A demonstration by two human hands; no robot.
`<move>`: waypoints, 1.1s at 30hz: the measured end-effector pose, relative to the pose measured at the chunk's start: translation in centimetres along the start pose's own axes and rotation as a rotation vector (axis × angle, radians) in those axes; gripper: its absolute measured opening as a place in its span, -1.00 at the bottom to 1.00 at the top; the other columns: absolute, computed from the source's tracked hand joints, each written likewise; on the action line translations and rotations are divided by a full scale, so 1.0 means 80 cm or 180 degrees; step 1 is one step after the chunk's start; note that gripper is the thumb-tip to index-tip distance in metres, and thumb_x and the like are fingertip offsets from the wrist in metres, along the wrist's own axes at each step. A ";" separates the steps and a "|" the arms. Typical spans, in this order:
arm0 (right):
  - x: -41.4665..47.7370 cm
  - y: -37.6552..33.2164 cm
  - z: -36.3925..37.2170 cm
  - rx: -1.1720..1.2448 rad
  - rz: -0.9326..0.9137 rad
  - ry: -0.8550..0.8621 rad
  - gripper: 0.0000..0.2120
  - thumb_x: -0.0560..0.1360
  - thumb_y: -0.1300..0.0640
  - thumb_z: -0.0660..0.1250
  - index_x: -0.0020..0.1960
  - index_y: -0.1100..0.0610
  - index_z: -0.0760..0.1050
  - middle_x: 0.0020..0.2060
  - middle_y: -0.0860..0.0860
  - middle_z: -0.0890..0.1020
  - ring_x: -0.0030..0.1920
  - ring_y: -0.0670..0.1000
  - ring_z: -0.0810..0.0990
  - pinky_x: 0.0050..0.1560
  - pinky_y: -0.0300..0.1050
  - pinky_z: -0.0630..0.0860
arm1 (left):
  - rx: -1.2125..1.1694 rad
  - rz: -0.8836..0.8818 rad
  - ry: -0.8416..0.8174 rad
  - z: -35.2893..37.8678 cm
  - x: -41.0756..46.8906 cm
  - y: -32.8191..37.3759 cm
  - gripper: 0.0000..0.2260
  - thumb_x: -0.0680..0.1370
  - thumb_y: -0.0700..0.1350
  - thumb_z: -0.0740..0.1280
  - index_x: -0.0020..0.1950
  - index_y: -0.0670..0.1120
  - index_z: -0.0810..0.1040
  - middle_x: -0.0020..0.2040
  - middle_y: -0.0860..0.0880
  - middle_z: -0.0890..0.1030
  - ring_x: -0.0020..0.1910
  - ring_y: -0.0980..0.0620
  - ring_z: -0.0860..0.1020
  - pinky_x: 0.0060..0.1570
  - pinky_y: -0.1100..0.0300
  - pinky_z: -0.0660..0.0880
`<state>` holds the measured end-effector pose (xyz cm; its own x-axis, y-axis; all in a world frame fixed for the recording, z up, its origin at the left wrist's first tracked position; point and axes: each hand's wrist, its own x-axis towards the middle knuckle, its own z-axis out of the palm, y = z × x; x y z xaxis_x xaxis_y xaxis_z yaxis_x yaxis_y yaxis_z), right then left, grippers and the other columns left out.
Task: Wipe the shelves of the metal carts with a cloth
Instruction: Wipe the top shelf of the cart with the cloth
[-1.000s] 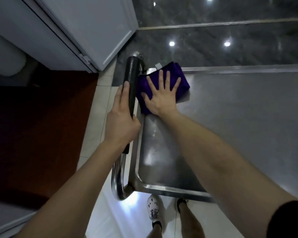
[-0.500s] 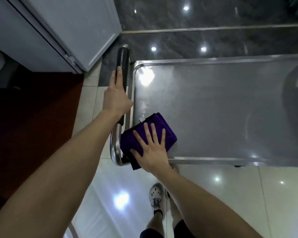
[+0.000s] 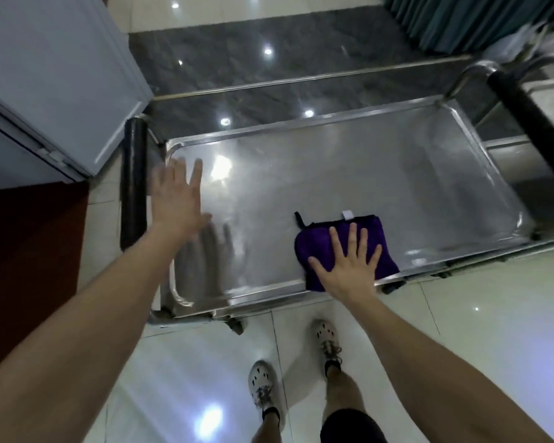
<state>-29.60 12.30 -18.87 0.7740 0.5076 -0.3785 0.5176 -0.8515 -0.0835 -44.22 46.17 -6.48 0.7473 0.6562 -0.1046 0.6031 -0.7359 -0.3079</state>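
Observation:
A steel cart's top shelf point(image 3: 349, 174) fills the middle of the head view, shiny and rimmed. A folded purple cloth point(image 3: 314, 247) lies on it by the near rim. My right hand point(image 3: 349, 266) presses flat on the cloth with fingers spread. My left hand point(image 3: 176, 199) hovers open above the shelf's left end, blurred, just right of the black-padded cart handle point(image 3: 133, 183) and not touching it.
A second black-padded handle point(image 3: 531, 123) stands at the cart's right end, with another cart point(image 3: 512, 151) behind it. A white cabinet door point(image 3: 61, 78) is at upper left, a dark red mat point(image 3: 29, 266) at left. My feet point(image 3: 263, 382) stand on glossy tiles.
My left hand has let go of the left handle and lifted open over the shelf. My right hand has slid the cloth rightward along the near rim from the left corner.

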 end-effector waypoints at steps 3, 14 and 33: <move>0.002 -0.007 0.012 0.0050 -0.0075 0.0106 -0.08 0.55 -0.61 -0.25 0.72 -0.12 -0.39 0.68 0.14 -0.42 0.67 0.24 -0.46 0.57 0.52 -0.30 | -0.0669 0.0206 -0.0826 -0.003 0.006 0.096 0.31 0.32 0.36 0.66 0.78 0.09 -0.13 0.74 -0.21 0.03 0.73 -0.26 0.06 0.61 -0.29 0.24; 0.090 0.053 0.007 0.0276 -0.0136 0.0656 -0.07 0.58 -0.60 -0.07 0.77 -0.11 -0.09 0.74 0.17 -0.19 0.72 0.27 -0.25 0.57 0.60 -0.16 | -0.0957 -0.0075 -0.1832 -0.005 0.054 0.186 0.42 0.25 0.20 0.77 0.77 0.19 -0.21 0.74 -0.23 -0.16 0.70 -0.41 -0.04 0.52 -0.36 0.37; 0.312 -0.141 -0.078 -0.0176 -0.1784 0.0570 -0.23 0.63 -0.47 -0.10 0.75 -0.17 0.04 0.75 0.19 -0.05 0.72 0.34 -0.15 0.52 0.62 -0.19 | -0.1043 -0.0327 -0.1849 0.018 0.056 0.165 0.44 0.25 0.23 0.75 0.74 0.28 -0.31 0.77 -0.09 -0.29 0.76 -0.28 -0.19 0.58 -0.43 0.25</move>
<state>-13.86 35.41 -21.61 0.4240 0.8965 -0.1285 0.8799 -0.4413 -0.1759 -33.33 39.69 -12.39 0.4654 0.6414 -0.6099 0.7850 -0.6174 -0.0504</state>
